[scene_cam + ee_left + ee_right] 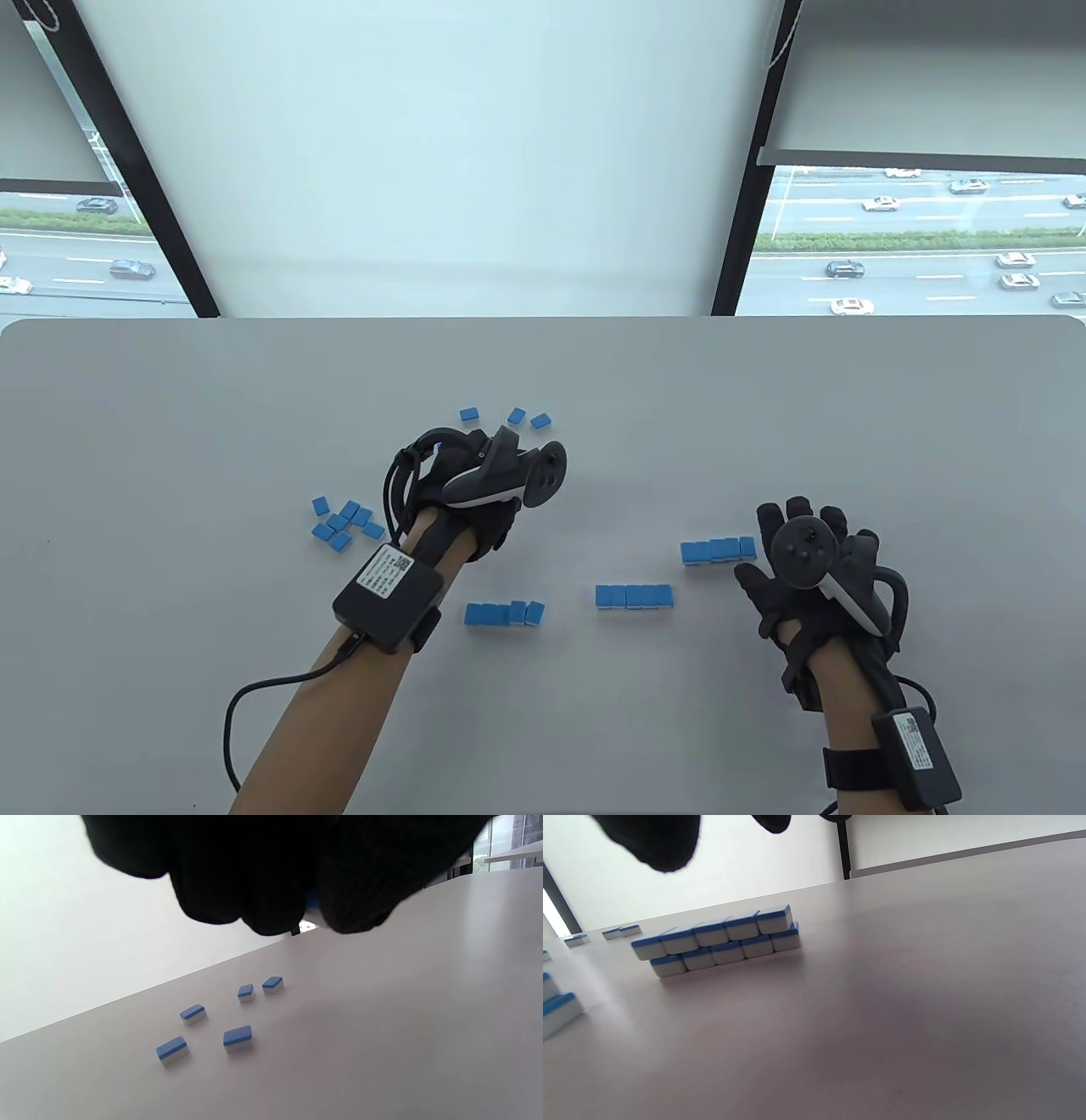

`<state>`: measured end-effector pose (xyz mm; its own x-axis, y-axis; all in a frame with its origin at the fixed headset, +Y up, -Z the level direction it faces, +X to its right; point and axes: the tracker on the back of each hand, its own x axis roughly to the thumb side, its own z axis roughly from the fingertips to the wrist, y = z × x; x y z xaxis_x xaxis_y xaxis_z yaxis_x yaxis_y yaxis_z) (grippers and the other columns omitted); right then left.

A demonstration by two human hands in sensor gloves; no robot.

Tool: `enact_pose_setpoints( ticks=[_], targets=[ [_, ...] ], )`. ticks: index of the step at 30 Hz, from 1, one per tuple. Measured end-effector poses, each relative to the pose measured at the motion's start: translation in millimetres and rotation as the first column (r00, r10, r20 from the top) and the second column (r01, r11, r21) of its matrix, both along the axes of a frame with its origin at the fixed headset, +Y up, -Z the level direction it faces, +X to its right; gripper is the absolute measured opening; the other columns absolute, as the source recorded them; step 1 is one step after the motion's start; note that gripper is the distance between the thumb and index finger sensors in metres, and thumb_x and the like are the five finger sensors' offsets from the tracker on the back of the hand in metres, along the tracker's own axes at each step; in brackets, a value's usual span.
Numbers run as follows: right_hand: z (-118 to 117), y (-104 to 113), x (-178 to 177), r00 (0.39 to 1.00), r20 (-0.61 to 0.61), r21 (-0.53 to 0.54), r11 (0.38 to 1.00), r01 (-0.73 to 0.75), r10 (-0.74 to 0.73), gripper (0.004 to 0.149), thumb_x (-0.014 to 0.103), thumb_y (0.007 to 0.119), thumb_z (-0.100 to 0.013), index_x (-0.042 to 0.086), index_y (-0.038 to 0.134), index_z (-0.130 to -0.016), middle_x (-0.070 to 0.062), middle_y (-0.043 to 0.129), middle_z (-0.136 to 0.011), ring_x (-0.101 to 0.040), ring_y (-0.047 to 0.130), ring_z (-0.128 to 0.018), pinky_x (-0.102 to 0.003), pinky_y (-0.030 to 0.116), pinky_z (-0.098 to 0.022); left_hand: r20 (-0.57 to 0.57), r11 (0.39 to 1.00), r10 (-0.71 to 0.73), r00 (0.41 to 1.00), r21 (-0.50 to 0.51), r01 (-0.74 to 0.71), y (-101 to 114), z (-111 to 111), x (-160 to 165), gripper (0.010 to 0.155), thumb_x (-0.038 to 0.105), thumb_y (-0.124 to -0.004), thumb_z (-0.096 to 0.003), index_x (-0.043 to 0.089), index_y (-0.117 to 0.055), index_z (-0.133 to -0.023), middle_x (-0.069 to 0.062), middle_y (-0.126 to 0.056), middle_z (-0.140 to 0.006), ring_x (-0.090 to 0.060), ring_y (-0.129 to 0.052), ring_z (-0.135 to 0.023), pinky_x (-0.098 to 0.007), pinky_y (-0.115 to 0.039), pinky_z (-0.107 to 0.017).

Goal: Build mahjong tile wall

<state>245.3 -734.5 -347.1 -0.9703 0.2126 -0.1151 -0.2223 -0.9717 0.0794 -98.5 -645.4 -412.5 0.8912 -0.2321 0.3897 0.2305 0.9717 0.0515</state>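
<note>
Blue-backed mahjong tiles lie on the grey table (170, 441). Three short wall segments stand in a stepped line: left (505, 613), middle (634, 596), right (718, 550). The right wrist view shows the right segment (721, 940) as two layers. My left hand (488, 518) hovers with curled fingers (263, 891), and a sliver of blue tile (313, 902) shows pinched between them. Spread flat with straight fingers, my right hand (789, 543) lies just right of the right segment and holds nothing.
Three loose tiles (516, 416) lie beyond my left hand, and several (237, 1038) show in the left wrist view. A cluster of several tiles (344, 522) sits to the left. The table's far edge (543, 319) runs below a window.
</note>
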Motion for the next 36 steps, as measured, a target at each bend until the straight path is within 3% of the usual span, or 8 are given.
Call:
enact_pose_setpoints(
  ticks=[3,6,9,13,18,23,36],
  targets=[
    [-0.2,0.2,-2.5,1.000,-0.009,0.002,1.000,-0.005,0.005,0.078,0.060,0.071,-0.041,0.034,0.035,-0.105,-0.001,0.023,-0.114,-0.042,0.017,-0.100,-0.065,0.012,-0.064,-0.007,0.992,0.118,0.993,0.046,-0.118,14.7,25.6,-18.0,0.060,0.043,-0.089,-0.0391,0.020,-0.077,-0.093,-0.001,-0.091,-0.086,-0.028,-0.089,-0.078,-0.059,-0.070,-0.065],
    [-0.7,-0.2,-3.7,1.000,-0.017,0.002,1.000,0.001,-0.001,0.078,0.060,0.071,-0.041,0.033,0.035,-0.105,-0.001,0.022,-0.114,-0.042,0.017,-0.100,-0.065,0.012,-0.064,-0.008,0.968,0.241,0.971,0.070,-0.240,14.2,48.3,-34.5,0.060,0.043,-0.090,-0.0392,0.020,-0.078,-0.093,-0.001,-0.091,-0.085,-0.028,-0.089,-0.077,-0.059,-0.070,-0.065],
    [-1.2,-0.1,-5.3,1.000,-0.025,0.005,1.000,0.003,-0.003,0.078,0.060,0.071,-0.041,0.033,0.035,-0.105,-0.001,0.023,-0.114,-0.042,0.017,-0.100,-0.065,0.012,-0.064,-0.020,0.950,0.305,0.952,0.079,-0.303,0.7,69.0,-47.7,0.060,0.043,-0.090,-0.0393,0.020,-0.078,-0.093,-0.001,-0.091,-0.085,-0.028,-0.089,-0.077,-0.059,-0.070,-0.065],
    [-1.2,0.2,-8.4,0.999,-0.035,0.009,1.000,-0.004,0.004,0.078,0.060,0.071,-0.041,0.033,0.035,-0.105,-0.001,0.022,-0.114,-0.042,0.017,-0.100,-0.066,0.012,-0.064,-0.021,0.958,0.286,0.958,0.047,-0.284,-29.8,84.8,-51.0,0.059,0.043,-0.090,-0.0396,0.020,-0.079,-0.093,-0.001,-0.091,-0.085,-0.028,-0.089,-0.077,-0.059,-0.070,-0.065],
    [-1.8,-1.7,-7.8,0.999,-0.027,0.005,1.000,-0.017,0.017,0.078,0.060,0.071,-0.041,0.033,0.035,-0.105,-0.001,0.023,-0.114,-0.042,0.018,-0.100,-0.065,0.012,-0.064,-0.052,0.972,0.219,0.974,-0.075,-0.222,-66.7,84.9,-44.6,0.059,0.043,-0.089,-0.0397,0.020,-0.078,-0.093,-0.001,-0.090,-0.084,-0.028,-0.088,-0.076,-0.059,-0.069,-0.065],
    [-2.2,-4.9,-3.8,1.000,-0.010,-0.009,1.000,-0.010,0.010,0.078,0.060,0.071,-0.041,0.033,0.035,-0.105,-0.001,0.023,-0.114,-0.042,0.018,-0.100,-0.065,0.012,-0.064,-0.058,0.980,0.148,0.987,-0.129,-0.154,-85.1,80.8,-36.8,0.060,0.044,-0.090,-0.0395,0.020,-0.078,-0.093,-0.001,-0.090,-0.084,-0.027,-0.088,-0.076,-0.059,-0.069,-0.064],
    [-1.9,-5.3,-4.5,1.000,-0.010,-0.013,1.000,-0.021,0.021,0.078,0.060,0.071,-0.041,0.033,0.035,-0.105,-0.001,0.023,-0.114,-0.043,0.017,-0.100,-0.065,0.012,-0.064,-0.015,0.983,0.105,0.994,-0.153,-0.106,-93.0,84.4,-27.0,0.059,0.046,-0.089,-0.0390,0.027,-0.078,-0.094,0.003,-0.087,-0.085,-0.026,-0.086,-0.078,-0.058,-0.068,-0.065]
  ],
)
